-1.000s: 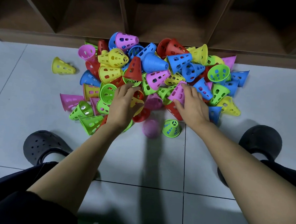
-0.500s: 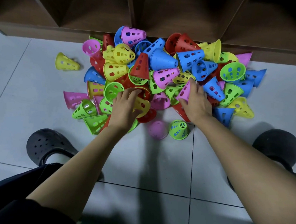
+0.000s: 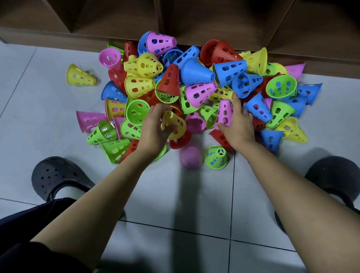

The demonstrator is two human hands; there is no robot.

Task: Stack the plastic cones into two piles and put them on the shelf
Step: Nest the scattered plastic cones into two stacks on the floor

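Observation:
A loose heap of several perforated plastic cones [image 3: 198, 75] in pink, yellow, blue, green and red lies on the floor against the shelf [image 3: 221, 17]. My left hand [image 3: 154, 130] grips a yellow cone [image 3: 173, 124] at the heap's near edge, lifted slightly and tilted. My right hand [image 3: 238, 123] holds a pink cone [image 3: 225, 112] upright between thumb and fingers. A green cone [image 3: 216, 157] and a pink cone [image 3: 190, 157] stand apart in front of the heap. One yellow cone [image 3: 79, 76] lies alone to the left.
The brown wooden shelf has open compartments along the top of the view, its base board right behind the heap. My two dark clogs [image 3: 59, 178] [image 3: 334, 177] stand on the grey tiled floor [image 3: 181, 200] on either side of my arms.
My left hand has closed on the yellow cone and raised it from the heap. My right hand has picked up the pink cone and turned it upright. The view has shifted a little.

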